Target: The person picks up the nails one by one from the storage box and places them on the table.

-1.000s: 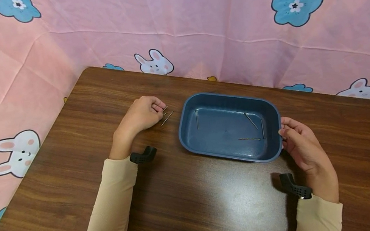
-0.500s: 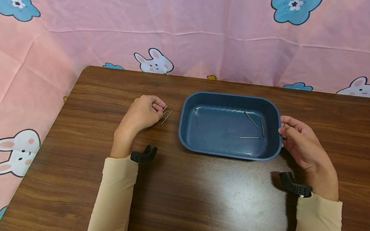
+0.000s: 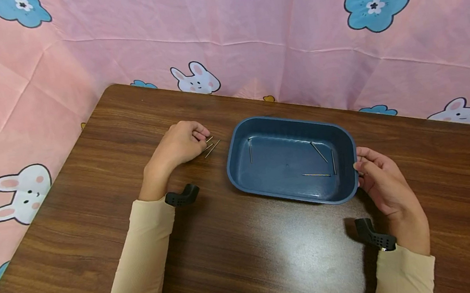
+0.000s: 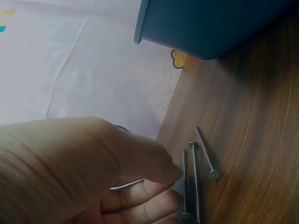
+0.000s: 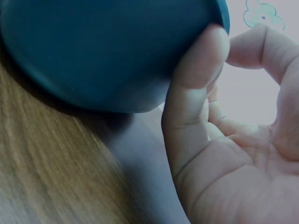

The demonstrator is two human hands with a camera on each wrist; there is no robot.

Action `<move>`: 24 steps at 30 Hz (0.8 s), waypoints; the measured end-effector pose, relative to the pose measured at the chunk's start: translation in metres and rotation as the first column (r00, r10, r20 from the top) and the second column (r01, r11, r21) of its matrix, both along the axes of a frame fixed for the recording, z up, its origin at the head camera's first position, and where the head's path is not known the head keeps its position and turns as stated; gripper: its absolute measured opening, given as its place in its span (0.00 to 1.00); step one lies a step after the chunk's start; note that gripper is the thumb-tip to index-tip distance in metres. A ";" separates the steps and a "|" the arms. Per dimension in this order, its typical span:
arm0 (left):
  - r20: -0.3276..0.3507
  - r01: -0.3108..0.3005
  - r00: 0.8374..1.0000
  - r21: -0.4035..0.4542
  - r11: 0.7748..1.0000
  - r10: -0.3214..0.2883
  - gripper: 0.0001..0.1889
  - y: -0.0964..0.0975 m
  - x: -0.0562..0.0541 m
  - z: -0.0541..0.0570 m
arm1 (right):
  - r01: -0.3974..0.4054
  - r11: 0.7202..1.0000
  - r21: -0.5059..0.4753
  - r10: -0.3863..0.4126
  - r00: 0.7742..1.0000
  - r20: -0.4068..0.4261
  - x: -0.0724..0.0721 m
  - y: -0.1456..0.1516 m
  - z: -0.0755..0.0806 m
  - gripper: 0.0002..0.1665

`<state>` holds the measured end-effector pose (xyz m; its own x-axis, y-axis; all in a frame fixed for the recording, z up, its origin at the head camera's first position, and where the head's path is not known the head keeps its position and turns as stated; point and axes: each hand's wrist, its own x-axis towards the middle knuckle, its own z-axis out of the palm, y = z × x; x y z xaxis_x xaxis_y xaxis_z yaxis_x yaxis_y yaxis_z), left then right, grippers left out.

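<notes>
My left hand (image 3: 180, 142) rests at the left of the table, its fingers curled by several loose nails. In the left wrist view, steel nails (image 4: 195, 182) lie on the wood right beside my thumb and fingertips. A thin shiny strip (image 4: 127, 185) shows between thumb and fingers; whether it is a held nail is unclear. At the table's middle sits a blue plastic tub (image 3: 286, 194), with several nails (image 3: 317, 175) scattered on its floor. My right hand (image 3: 384, 182) grips the tub's right end, thumb at the rim; the right wrist view shows the tub wall (image 5: 107, 56) close up.
The brown wooden table (image 3: 240, 267) reflects a bright patch of light in front of the tub. Behind it hangs a pink curtain (image 3: 246, 14) with rabbit and flower prints. Black wrist mounts (image 3: 182, 196) stick out from both sleeves.
A nail by my left fingertips has shifted slightly toward the other loose nails. Both hands and the tub stay nearly in place.
</notes>
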<state>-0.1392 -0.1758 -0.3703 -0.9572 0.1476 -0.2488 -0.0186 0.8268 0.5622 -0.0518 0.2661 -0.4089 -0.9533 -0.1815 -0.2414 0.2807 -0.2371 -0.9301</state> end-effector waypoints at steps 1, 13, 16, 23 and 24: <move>-0.001 -0.001 1.000 -0.001 1.000 0.001 0.13 0.000 0.000 0.000 | 0.000 1.000 0.000 0.000 1.000 -0.001 0.000 0.000 0.000 0.16; -0.010 -0.011 1.000 0.014 1.000 0.011 0.14 0.002 0.002 0.008 | 0.000 1.000 -0.003 0.000 1.000 -0.009 0.000 0.000 -0.001 0.16; -0.019 -0.010 1.000 0.022 1.000 0.011 0.14 0.002 0.003 0.010 | 0.000 1.000 -0.008 0.000 1.000 -0.008 0.000 0.000 -0.001 0.17; -0.042 0.003 0.999 0.030 1.000 -0.002 0.14 0.003 0.004 0.014 | -0.003 1.000 0.002 0.003 1.000 -0.005 0.000 0.001 -0.001 0.16; -0.045 0.005 0.999 0.030 1.000 -0.003 0.14 0.003 0.004 0.015 | -0.003 1.000 0.001 0.003 1.000 -0.005 0.000 0.001 -0.001 0.16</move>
<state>-0.1356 -0.1728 -0.3553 -0.9667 0.1584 -0.2010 0.0105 0.8093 0.5874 -0.0522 0.2669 -0.4099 -0.9539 -0.1844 -0.2366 0.2766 -0.2356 -0.9316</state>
